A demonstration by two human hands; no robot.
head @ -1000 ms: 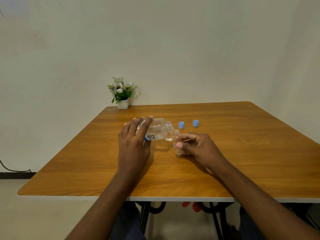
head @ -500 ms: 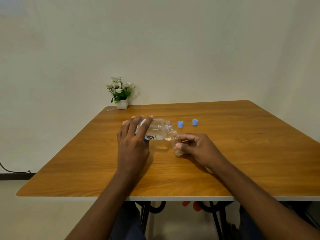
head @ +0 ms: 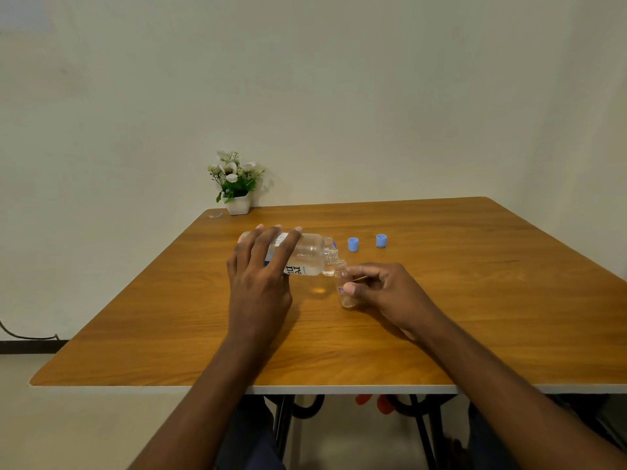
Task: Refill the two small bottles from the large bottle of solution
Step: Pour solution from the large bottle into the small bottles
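Above table (head: 475, 300), large bottle (head: 307, 254) tipped, small bottle (head: 342, 283)

A large bottle (head: 305, 256) is lying tipped above the bench (head: 475, 317), its mouth over a small bottle (head: 344, 286); two caps (head: 353, 244) are sitting behind, a plant (head: 235, 184) at the far-left corner.

two hands (head: 259, 286) (head: 390, 293), one large bottle (head: 305, 256), one small bottle (head: 344, 286), two blue caps (head: 353, 244) (head: 381, 240), one flowerpot (head: 237, 205), one table (head: 475, 300).
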